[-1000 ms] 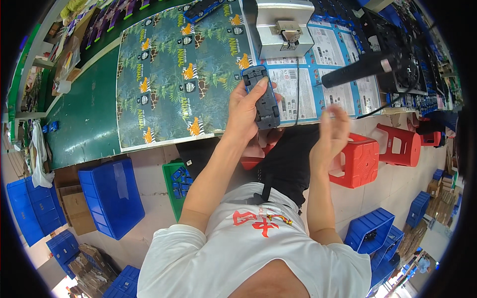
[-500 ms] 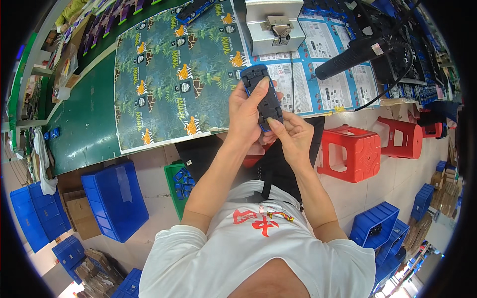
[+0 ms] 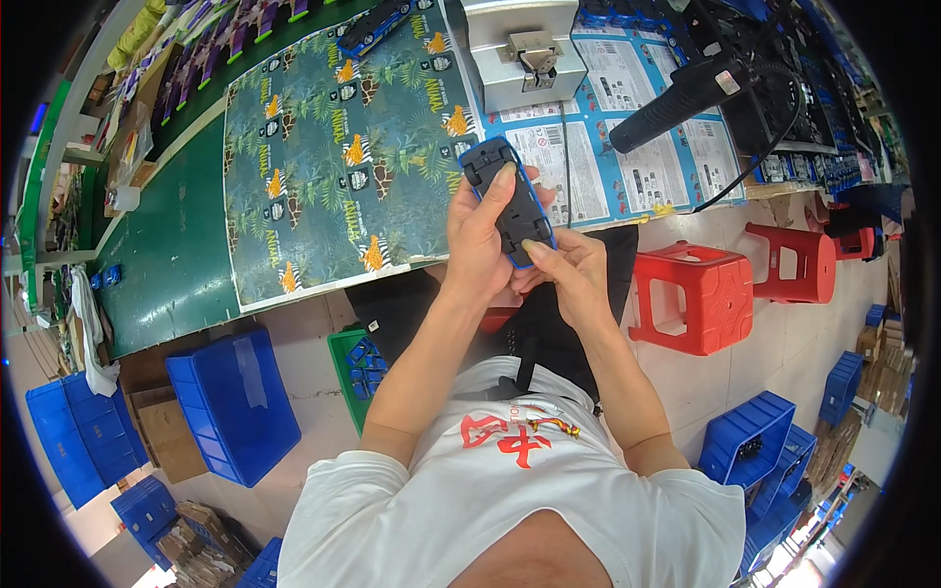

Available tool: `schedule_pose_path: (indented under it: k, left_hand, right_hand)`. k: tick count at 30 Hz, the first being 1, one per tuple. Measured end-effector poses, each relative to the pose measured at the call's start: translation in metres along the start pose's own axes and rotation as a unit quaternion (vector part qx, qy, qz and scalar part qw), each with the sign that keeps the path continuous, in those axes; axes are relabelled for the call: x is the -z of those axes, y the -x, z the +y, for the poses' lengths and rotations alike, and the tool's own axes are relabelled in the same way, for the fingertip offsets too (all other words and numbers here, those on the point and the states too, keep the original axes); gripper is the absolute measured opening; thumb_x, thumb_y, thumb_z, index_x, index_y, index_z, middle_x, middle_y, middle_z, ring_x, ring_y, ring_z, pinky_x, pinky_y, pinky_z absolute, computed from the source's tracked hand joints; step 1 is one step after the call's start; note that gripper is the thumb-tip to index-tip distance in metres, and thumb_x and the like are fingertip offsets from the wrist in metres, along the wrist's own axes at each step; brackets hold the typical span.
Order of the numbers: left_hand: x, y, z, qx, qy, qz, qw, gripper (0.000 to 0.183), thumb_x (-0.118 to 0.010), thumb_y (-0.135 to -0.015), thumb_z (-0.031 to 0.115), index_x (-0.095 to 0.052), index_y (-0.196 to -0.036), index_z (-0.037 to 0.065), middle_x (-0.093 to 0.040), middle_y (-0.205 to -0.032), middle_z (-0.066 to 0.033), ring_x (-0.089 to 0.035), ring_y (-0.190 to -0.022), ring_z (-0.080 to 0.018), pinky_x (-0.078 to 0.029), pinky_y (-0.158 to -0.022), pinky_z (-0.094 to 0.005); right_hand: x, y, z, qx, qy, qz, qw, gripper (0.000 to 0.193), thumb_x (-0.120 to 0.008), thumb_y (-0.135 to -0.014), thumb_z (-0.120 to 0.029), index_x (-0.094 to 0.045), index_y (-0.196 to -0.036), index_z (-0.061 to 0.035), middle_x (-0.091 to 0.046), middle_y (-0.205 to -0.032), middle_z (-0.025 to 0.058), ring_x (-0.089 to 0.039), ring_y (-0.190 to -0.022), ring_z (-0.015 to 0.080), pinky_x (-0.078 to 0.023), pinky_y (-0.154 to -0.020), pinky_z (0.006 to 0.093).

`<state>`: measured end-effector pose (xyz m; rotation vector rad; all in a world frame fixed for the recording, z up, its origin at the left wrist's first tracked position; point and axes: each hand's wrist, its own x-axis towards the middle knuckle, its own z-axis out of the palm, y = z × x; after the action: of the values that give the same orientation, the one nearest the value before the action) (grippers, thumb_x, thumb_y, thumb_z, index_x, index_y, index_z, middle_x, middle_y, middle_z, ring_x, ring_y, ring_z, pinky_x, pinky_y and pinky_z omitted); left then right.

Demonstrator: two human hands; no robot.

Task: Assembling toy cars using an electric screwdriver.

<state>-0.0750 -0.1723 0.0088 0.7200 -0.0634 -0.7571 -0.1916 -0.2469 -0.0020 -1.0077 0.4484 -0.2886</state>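
Note:
A long blue toy vehicle (image 3: 512, 203) is held over the front edge of the bench, its black underside turned up. My left hand (image 3: 474, 233) grips its left side, with the thumb pressed on the black base near the far end. At the near end my right hand (image 3: 576, 272) pinches it, thumb on top and fingers curled beneath. Those lower fingers are partly hidden. Beyond the hands stands a silver metal fixture (image 3: 518, 80) with a small clamp-like block. To its right hangs a black stick-shaped tool (image 3: 667, 110) with a cable.
Printed sheets with animal pictures (image 3: 323, 186) cover the green bench (image 3: 167, 255). Another blue toy vehicle (image 3: 376, 29) lies at the back. Red stools (image 3: 720, 304) stand right of me. Blue bins (image 3: 235, 402) and a green crate (image 3: 345, 358) of blue parts are on the floor.
The toy vehicle has tilted slightly in my hands, its far end moving left and toward me. Both hands keep their hold. The whole view has shifted a little.

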Motion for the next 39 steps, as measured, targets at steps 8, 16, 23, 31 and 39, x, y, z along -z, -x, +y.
schedule_pose_path:
  k: [8,16,23,31,39]
  left_hand:
    - [0.009,0.003,-0.003,0.013,-0.005,0.013,1.0,0.026,-0.062,-0.096,0.02,-0.056,-0.114,0.003,-0.066,-0.103,-0.0139,-0.07,-0.085,-0.0252,-0.06,-0.079,-0.0412]
    - [0.007,0.005,-0.002,0.016,-0.048,0.018,0.999,0.023,-0.064,-0.095,0.02,-0.06,-0.109,0.003,-0.068,-0.102,-0.0151,-0.07,-0.086,-0.0244,-0.06,-0.072,-0.0376]
    - [0.012,0.007,-0.004,0.031,-0.053,0.007,0.998,0.022,-0.064,-0.095,0.021,-0.062,-0.109,0.004,-0.069,-0.102,-0.015,-0.07,-0.086,-0.0238,-0.06,-0.073,-0.0374]
    - [0.02,-0.001,0.007,0.051,-0.059,0.014,0.997,0.022,-0.063,-0.095,0.017,-0.061,-0.112,0.003,-0.069,-0.104,-0.0152,-0.069,-0.082,-0.0232,-0.059,-0.075,-0.039]
    - [0.02,-0.007,0.015,0.071,-0.018,0.015,0.997,0.024,-0.063,-0.093,0.012,-0.058,-0.116,0.003,-0.067,-0.103,-0.0152,-0.068,-0.085,-0.0254,-0.059,-0.076,-0.0413]
  right_hand:
    - [0.003,0.001,0.005,-0.014,0.023,0.005,1.0,0.024,-0.071,-0.089,-0.014,-0.068,-0.1,0.0068,-0.069,-0.078,0.0111,-0.066,-0.061,0.0128,-0.054,-0.055,0.0235]
    - [0.002,0.003,0.011,0.004,0.093,0.012,0.996,0.026,-0.07,-0.091,-0.016,-0.065,-0.102,0.0074,-0.069,-0.079,0.0109,-0.066,-0.061,0.0122,-0.054,-0.054,0.0233]
    - [0.005,0.008,0.011,-0.022,0.082,-0.012,0.996,0.025,-0.07,-0.091,-0.014,-0.064,-0.102,0.0074,-0.07,-0.08,0.0103,-0.067,-0.064,0.013,-0.055,-0.056,0.024]
    - [0.067,-0.03,-0.065,0.403,0.282,0.288,0.822,0.016,-0.064,-0.093,-0.01,-0.061,-0.103,0.0019,-0.066,-0.092,0.0111,-0.064,-0.083,0.0124,-0.051,-0.069,0.0223]
    - [0.074,-0.117,-0.147,0.424,0.179,0.193,0.867,0.076,-0.082,-0.079,-0.02,-0.041,-0.138,0.0048,-0.057,-0.128,0.0165,-0.057,-0.115,0.0225,-0.04,-0.105,0.0383]
